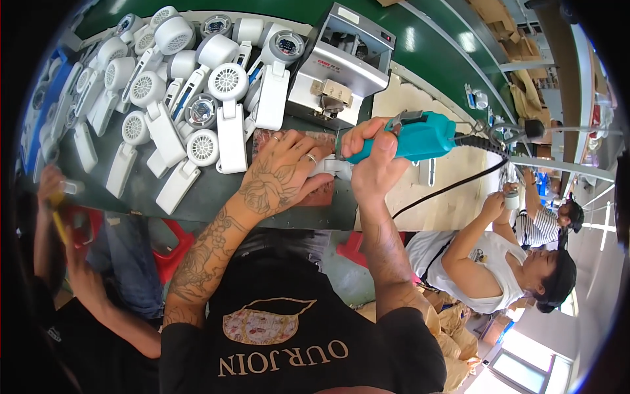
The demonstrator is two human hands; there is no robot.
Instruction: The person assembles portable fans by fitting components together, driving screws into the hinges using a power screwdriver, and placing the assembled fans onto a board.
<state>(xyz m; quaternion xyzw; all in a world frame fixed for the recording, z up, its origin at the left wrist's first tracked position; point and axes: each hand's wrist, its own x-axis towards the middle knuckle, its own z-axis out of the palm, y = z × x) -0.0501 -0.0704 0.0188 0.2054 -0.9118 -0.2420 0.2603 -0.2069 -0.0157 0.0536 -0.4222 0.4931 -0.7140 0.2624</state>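
Right hand [374,157] closed round teal tool [423,136]; left hand [283,164], palm-down, half-curled, holding white part [340,169].

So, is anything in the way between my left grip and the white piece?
Nothing visible: the left grip holds the white piece directly. The teal power tool in the right grip angles in from the right, not between them.

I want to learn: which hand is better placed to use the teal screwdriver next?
Probably the right hand: it grips the teal electric screwdriver, while the left hand is at the white plastic piece, apparently steadying it.
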